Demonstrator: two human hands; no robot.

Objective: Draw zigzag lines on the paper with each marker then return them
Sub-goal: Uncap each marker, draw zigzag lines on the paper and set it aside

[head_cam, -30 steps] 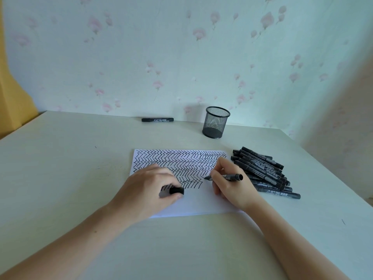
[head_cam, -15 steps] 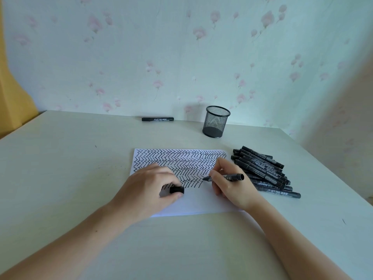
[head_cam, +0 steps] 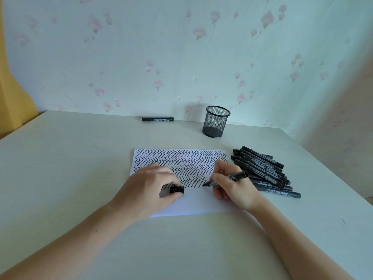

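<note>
Head view: right hand point(head_cam: 232, 186) pinching an uncapped black marker point(head_cam: 226, 179), tip down on the zigzag-covered paper point(head_cam: 201, 203) mid-desk point(head_cam: 60, 158). Left hand point(head_cam: 149, 188) pressing that paper, gripping the marker cap point(head_cam: 177, 189). Marker pile point(head_cam: 262, 170) just right of the sheet.

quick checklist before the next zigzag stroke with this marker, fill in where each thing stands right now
1. Marker gripped in the right hand: ok.
2. Cap off and kept for later: ok, the cap is held in the left hand.
3. Tip at the end of the last zigzag row on the paper: ok; actual contact with the sheet: cannot tell.
4. Paper held steady: ok, the left hand rests on it.
5. Blank room for more lines: ok, the near strip of the sheet is unmarked.
6. Return spot clear: cannot tell whether it is the marker pile or the mesh cup.
</note>
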